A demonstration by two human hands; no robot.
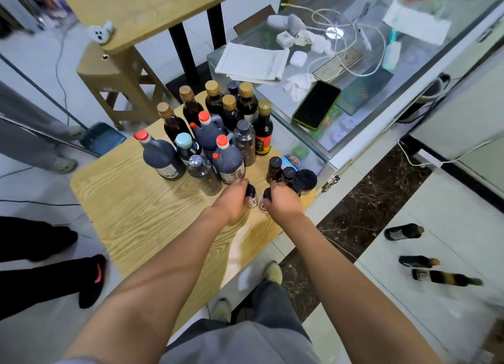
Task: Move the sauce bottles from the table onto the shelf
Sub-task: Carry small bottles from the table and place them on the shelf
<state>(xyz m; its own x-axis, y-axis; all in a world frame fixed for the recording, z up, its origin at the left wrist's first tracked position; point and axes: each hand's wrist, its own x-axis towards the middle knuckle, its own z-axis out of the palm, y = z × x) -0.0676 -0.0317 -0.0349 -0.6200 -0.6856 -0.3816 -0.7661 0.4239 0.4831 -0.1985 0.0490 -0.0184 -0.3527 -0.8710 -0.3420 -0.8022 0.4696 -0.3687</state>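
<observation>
Several dark sauce bottles (pixel 218 134) with gold, red and black caps stand crowded at the far side of the light wooden table (pixel 131 208). My left hand (pixel 231 200) grips a small black-capped bottle (pixel 251 196) near the table's right edge. Beside it, my right hand (pixel 282 200) grips another small black-capped bottle (pixel 265 200). Both small bottles stand upright, partly hidden by my fingers. Three dark bottles (pixel 403 231) sit on the white shelf (pixel 450 200) at the right.
A glass counter (pixel 381 96) behind the table holds a phone (pixel 316 104), a notebook, cables and chargers. Small black-lidded jars (pixel 297 177) stand by my right hand. A stool, another table and other people's legs are at the left.
</observation>
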